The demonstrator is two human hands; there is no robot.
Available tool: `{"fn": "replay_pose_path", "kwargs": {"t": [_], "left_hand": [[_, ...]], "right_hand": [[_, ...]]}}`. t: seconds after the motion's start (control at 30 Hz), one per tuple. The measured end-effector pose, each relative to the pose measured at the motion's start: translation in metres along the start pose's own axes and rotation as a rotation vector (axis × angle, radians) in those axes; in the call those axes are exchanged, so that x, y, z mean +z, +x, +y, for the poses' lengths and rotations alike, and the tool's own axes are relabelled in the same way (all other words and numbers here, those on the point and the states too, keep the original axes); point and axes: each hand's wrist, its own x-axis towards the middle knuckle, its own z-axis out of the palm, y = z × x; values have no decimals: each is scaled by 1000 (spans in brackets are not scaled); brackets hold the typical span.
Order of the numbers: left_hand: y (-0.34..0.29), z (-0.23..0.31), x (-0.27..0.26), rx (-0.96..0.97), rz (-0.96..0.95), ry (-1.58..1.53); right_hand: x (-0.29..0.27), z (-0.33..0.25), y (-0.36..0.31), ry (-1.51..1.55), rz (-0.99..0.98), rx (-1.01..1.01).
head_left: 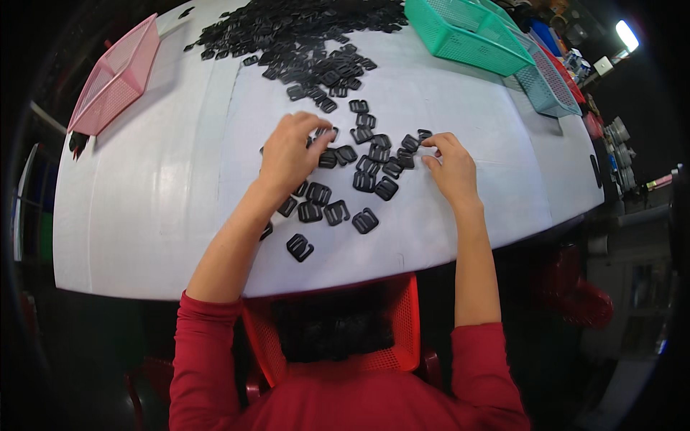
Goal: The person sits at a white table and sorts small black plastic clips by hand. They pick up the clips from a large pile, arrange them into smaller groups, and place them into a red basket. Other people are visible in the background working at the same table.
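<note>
Head-worn fisheye, facing down, above table [158,237]

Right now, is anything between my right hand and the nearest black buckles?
Nothing visible: your right hand is just right of the nearest black slotted buckles on the white table. Whether your fingers touch one, I can't tell.

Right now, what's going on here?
A person is handling small black slotted pieces scattered on a white table. The left hand is among those on the left; whether it grips one is unclear. The right hand is partly open at the scatter's right edge. A bigger pile lies beyond; a red basket sits below the table's near edge.
</note>
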Motion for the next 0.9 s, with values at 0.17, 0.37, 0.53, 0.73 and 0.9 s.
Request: {"fn": "replay_pose_path", "kwargs": {"t": [0.17, 0.37, 0.53, 0.73, 0.9], "left_hand": [[-7, -25, -50, -110, 145, -92], [-33, -8, -83, -242, -33, -205], [-37, -19, -90, -192, -167, -236], [-39, -24, -85, -160, -195, -152], [-41, -41, -78, -181, -102, -126]], "right_hand": [[20, -48, -52, 177, 159, -262], [53, -92, -71, 296, 78, -382], [53, -107, -77, 123, 16, -476], [53, -105, -81, 259, -34, -394], [60, -108, -70, 130, 58, -448]]}}
